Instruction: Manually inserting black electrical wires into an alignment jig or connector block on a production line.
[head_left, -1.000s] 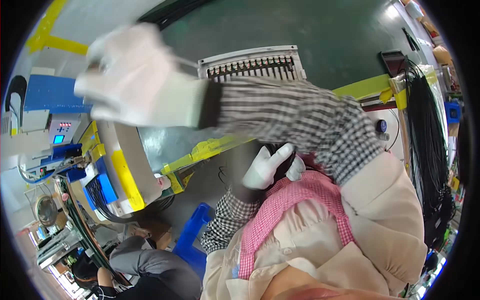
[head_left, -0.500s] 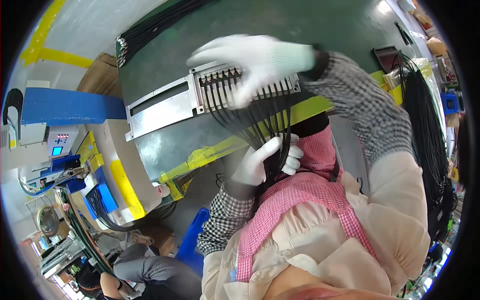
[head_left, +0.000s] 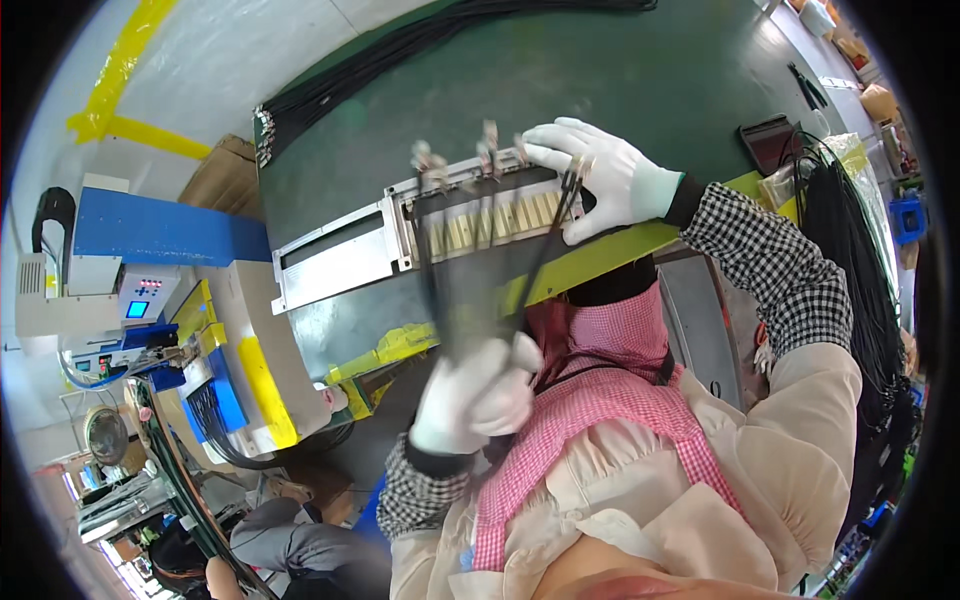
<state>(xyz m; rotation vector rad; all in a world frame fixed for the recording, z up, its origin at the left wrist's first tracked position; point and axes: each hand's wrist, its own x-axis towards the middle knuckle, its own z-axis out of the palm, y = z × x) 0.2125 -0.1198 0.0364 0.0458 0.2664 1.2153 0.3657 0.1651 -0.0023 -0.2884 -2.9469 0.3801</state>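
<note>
My left hand [head_left: 470,400], in a white glove and smeared by motion, is closed round a bunch of black cables [head_left: 540,262] near my apron. The cables fan upward from that fist, and their blurred metal-tipped ends stand above a slotted metal fixture [head_left: 400,238]. Its row of pale yellowish slots shows beneath them with no cables lying in it. At the fixture's right end is my right hand [head_left: 625,180], also white-gloved, with thumb and fingers apart. Some cable ends pass close by its palm; whether they touch it I cannot tell.
Another bundle of black cables [head_left: 375,58] lies along the green table's [head_left: 600,70] far edge. A machine with a small lit screen [head_left: 138,309] stands at left. More black cables [head_left: 845,270] hang at right, near a dark tray [head_left: 770,143] and pliers [head_left: 806,86].
The cables have come out of the fixture's slots, and their ends are now spread above it. My left hand has shifted left and toward me. My right hand has moved right, off the slots.
</note>
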